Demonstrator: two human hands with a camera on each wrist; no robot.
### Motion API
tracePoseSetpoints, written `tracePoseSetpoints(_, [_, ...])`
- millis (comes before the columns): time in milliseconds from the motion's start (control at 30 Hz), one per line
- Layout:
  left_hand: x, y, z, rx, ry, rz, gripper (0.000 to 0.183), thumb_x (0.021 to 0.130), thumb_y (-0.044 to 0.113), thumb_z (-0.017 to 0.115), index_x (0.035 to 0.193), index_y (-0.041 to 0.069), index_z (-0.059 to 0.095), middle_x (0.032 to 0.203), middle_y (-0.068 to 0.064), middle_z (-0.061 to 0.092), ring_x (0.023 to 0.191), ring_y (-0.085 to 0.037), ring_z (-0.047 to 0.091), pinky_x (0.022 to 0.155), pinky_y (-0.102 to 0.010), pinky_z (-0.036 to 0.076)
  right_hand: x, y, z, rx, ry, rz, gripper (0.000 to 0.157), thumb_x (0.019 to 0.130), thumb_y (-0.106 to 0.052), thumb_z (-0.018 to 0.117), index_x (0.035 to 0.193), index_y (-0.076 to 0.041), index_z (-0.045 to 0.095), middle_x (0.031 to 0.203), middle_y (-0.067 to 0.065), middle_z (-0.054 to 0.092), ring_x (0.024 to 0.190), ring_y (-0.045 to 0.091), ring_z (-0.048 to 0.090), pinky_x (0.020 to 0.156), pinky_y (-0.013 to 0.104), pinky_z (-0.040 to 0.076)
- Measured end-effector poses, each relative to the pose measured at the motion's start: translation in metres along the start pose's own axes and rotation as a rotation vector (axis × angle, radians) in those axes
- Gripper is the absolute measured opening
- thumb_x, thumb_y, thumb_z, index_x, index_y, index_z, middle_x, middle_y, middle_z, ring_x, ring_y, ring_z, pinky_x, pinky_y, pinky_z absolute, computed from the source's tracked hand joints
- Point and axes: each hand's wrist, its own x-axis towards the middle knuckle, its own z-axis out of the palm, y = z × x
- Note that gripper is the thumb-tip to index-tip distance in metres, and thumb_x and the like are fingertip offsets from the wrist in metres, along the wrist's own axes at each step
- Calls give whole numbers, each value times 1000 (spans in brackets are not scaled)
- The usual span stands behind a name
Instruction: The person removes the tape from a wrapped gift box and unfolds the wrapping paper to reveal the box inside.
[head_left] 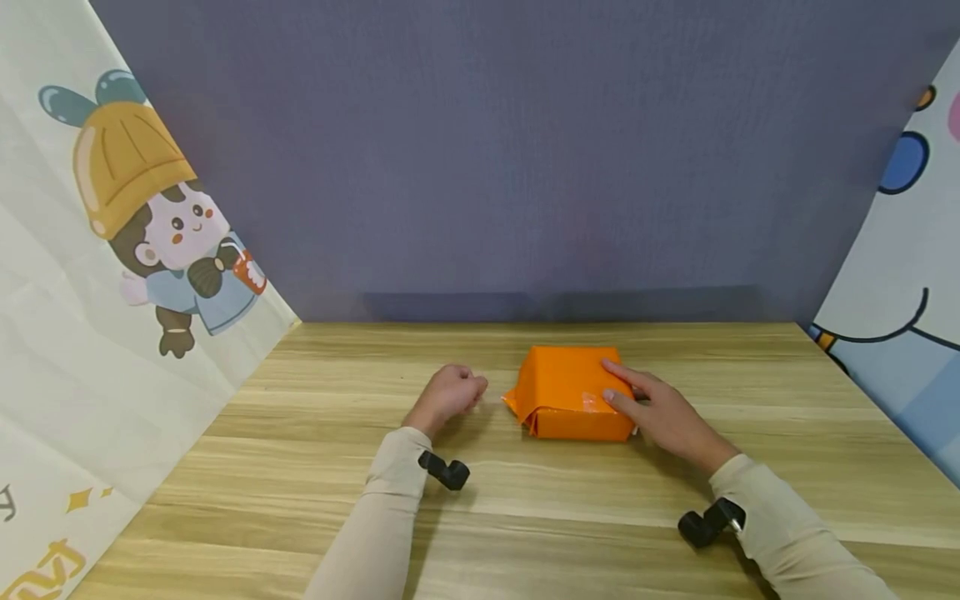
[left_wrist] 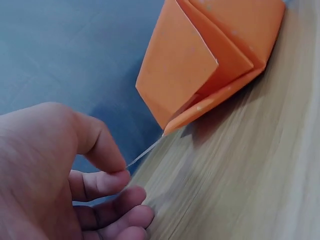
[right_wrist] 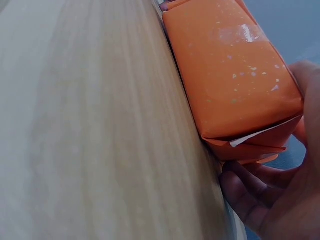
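An orange paper-wrapped box [head_left: 573,379] lies on the table, with a strip of clear tape shining on its front side. Its left end has loose folded paper flaps [left_wrist: 185,65] that come to a point. My left hand [head_left: 450,390] is left of the box and pinches a thin clear strip [left_wrist: 145,151], apparently tape, between thumb and forefinger. That strip runs to the flap's tip. My right hand [head_left: 667,412] holds the box at its right end, one finger and the thumb over the top, the other fingers by the folded end paper [right_wrist: 260,140].
The wood-grain table [head_left: 300,500] reaches back to a grey-blue panel [head_left: 480,167]. Cartoon-printed white sheets [head_left: 60,333] hang at left and right. Each wrist wears a small black camera mount [head_left: 444,471].
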Motion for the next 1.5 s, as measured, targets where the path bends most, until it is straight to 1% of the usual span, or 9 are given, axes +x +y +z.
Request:
tracePoseSetpoints(200, [-2, -7, -1, 144, 10, 10, 31, 91, 30, 69, 67, 13, 58, 68, 0, 53, 54, -17, 45, 53, -31, 38, 0, 1, 3, 15, -13, -2, 66, 101, -50, 54, 156, -17, 37, 154, 19, 40, 123, 35, 53, 101, 57, 41])
tracePoseSetpoints(467, [-3, -5, 0, 289, 85, 66, 16, 86, 21, 69, 72, 16, 64, 73, 2, 61, 59, -18, 52, 55, -32, 40, -1, 2, 2, 2, -10, -6, 66, 101, -51, 54, 156, -19, 38, 154, 19, 39, 125, 37, 53, 102, 59, 40])
tracePoseSetpoints(700, [0, -1, 3, 253, 228, 91, 10, 91, 29, 68, 85, 21, 67, 81, 5, 64, 70, -17, 57, 66, -34, 44, -3, 1, 0, 3, -5, -1, 66, 101, -50, 54, 156, -18, 38, 154, 19, 40, 122, 36, 54, 101, 58, 41])
tracePoseSetpoints(833, [1, 4, 8, 195, 268, 159, 10, 92, 28, 68, 85, 20, 66, 81, 4, 64, 73, -17, 58, 69, -36, 47, -3, 1, 0, 1, -3, -1, 66, 101, -50, 54, 156, -18, 38, 154, 20, 40, 122, 35, 54, 101, 58, 40])
tracePoseSetpoints(933, [0, 9, 12, 168, 228, 272, 10, 94, 26, 69, 88, 19, 66, 86, 4, 65, 78, -17, 60, 73, -36, 49, -3, 1, 0, 3, 1, -2, 65, 101, -50, 55, 156, -18, 39, 154, 20, 40, 124, 37, 53, 101, 58, 40])
tracePoseSetpoints(1033, [0, 14, 17, 177, 148, 415, 9, 95, 24, 70, 97, 15, 69, 100, 1, 66, 93, -21, 63, 80, -36, 52, -4, 1, -1, 5, 2, 2, 65, 100, -50, 55, 156, -20, 39, 154, 20, 39, 127, 38, 51, 102, 59, 40])
tracePoseSetpoints(1133, [-1, 18, 21, 206, 65, 507, 19, 94, 21, 72, 110, 11, 70, 117, -5, 62, 106, -27, 61, 84, -34, 53, -4, 1, -2, 9, -6, 8, 66, 100, -51, 54, 156, -21, 37, 155, 20, 37, 131, 40, 48, 104, 60, 38])
tracePoseSetpoints(1267, [-3, 21, 23, 257, 8, 534, 30, 93, 22, 74, 120, 14, 68, 127, -6, 56, 105, -29, 61, 82, -30, 53, -4, 0, -2, 7, -10, 12, 66, 100, -52, 54, 157, -22, 36, 156, 20, 37, 130, 39, 49, 103, 59, 40])
tracePoseSetpoints(1500, [-6, 22, 25, 350, 33, 574, 39, 91, 24, 77, 128, 20, 66, 126, -3, 55, 107, -25, 59, 87, -35, 51, -3, -1, -3, 22, -8, 12, 68, 99, -53, 55, 157, -23, 35, 158, 17, 35, 137, 41, 41, 106, 59, 36])
